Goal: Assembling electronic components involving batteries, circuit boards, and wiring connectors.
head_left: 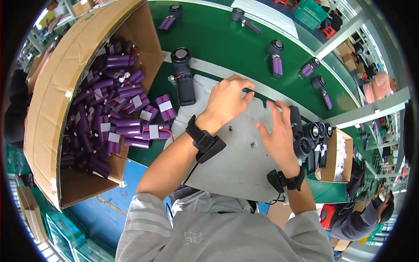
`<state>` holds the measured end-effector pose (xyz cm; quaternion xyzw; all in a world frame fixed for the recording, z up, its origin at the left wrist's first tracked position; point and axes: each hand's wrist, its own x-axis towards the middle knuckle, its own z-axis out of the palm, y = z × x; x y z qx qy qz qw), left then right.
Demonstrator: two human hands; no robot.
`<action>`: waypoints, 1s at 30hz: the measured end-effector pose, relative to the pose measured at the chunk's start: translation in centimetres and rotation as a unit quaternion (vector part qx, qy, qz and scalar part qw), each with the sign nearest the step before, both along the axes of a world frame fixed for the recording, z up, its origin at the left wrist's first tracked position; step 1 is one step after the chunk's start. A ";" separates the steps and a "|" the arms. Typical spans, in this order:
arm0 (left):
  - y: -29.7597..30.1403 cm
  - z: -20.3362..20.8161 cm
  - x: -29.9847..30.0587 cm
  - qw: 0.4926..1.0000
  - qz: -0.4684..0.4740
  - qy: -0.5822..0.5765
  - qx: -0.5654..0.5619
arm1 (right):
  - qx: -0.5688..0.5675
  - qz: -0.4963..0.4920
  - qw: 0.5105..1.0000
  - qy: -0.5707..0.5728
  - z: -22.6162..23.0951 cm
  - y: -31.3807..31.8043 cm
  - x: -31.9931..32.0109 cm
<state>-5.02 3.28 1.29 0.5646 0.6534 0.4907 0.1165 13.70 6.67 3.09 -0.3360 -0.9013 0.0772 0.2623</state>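
Note:
My left hand (228,105) hovers over the upper part of a grey mat (235,161), fingers bent, with a gap between thumb and forefinger and nothing visible in it. To its right, my right hand (279,137) is raised with fingers spread and holds nothing. Left of my left hand, a black handheld device body (186,85) with a round head lies at the mat's edge, a small wire end showing at its side. Close beyond my right hand, several black devices with round finned heads (304,146) are clustered at the mat's right side.
A big cardboard box (52,113) on the left lies open toward me, spilling purple battery packs (128,122) onto the green bench. Farther off, devices with purple packs (276,63) lie on the green surface (214,39). A small carton (341,157) stands right; a person (364,218) sits beyond.

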 end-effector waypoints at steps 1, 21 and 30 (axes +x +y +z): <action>0.1 0.2 0.2 1.000 0.004 0.014 -0.020 | -0.057 0.029 0.997 -0.030 1.2 -0.2 0.2; -0.3 -2.8 0.4 0.987 -0.140 0.047 -0.057 | -0.008 -0.002 0.975 -0.222 2.8 28.0 -21.0; -0.4 -2.6 0.8 0.991 -0.109 0.055 -0.051 | -0.026 -0.163 0.942 -0.291 -3.8 32.9 -19.6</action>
